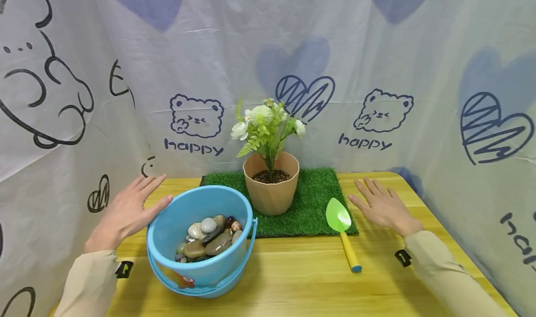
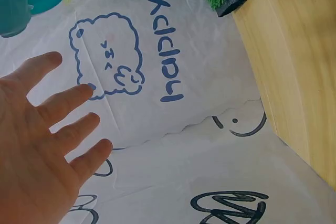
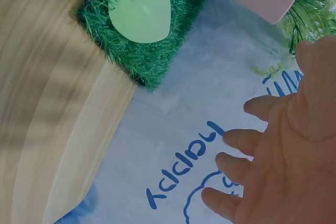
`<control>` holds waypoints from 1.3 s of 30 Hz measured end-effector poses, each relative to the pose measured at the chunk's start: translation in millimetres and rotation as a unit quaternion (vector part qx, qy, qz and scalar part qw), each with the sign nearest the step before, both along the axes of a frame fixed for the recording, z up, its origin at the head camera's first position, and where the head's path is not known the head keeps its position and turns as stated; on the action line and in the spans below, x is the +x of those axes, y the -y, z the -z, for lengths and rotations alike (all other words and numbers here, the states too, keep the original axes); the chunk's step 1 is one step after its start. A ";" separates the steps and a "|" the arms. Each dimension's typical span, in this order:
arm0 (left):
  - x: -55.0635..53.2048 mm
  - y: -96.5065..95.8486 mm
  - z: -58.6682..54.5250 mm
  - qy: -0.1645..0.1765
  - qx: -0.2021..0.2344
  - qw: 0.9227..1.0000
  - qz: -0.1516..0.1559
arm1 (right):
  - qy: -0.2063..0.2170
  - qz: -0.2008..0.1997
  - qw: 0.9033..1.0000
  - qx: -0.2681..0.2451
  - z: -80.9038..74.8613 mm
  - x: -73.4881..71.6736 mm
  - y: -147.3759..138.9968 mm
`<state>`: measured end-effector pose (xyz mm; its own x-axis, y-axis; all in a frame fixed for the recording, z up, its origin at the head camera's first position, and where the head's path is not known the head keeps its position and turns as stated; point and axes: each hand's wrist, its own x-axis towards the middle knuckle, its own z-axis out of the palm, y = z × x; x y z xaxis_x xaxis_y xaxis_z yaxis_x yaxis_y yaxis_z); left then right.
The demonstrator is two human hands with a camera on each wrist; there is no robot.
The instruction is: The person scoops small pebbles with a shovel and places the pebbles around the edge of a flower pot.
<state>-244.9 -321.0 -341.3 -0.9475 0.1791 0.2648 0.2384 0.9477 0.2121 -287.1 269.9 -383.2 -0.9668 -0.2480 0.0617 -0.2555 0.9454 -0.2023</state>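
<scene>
To the left of a light blue bucket (image 1: 201,277), my left hand (image 1: 133,210) is spread with straight fingers; its thumb is close to the rim, and I cannot tell whether they touch. Several smooth stones (image 1: 209,238) lie inside the bucket. On the right, my right hand (image 1: 383,207) is spread flat and holds nothing. Nearest to it is a toy trowel (image 1: 345,235) with a green blade and yellow handle. The blade lies over the edge of a green grass mat (image 1: 314,205). Both palms show in the wrist views, the left hand (image 2: 47,140) and right hand (image 3: 283,140).
On the mat stands a peach-coloured pot (image 1: 272,193) with dark soil and white flowers (image 1: 268,126). Everything rests on a wooden table (image 1: 293,279). A printed curtain (image 1: 251,51) hangs behind and along both sides.
</scene>
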 end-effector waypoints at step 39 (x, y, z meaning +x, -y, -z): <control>9.0 -11.3 41.7 0.126 0.343 0.918 0.153 | 0.042 -0.010 0.998 -0.044 25.3 5.2 14.6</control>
<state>-235.9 -309.7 -383.0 -0.9277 0.3192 0.1939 0.3321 0.4677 0.8191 -281.9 255.3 -408.5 -0.9646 -0.2636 0.0023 -0.2517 0.9182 -0.3060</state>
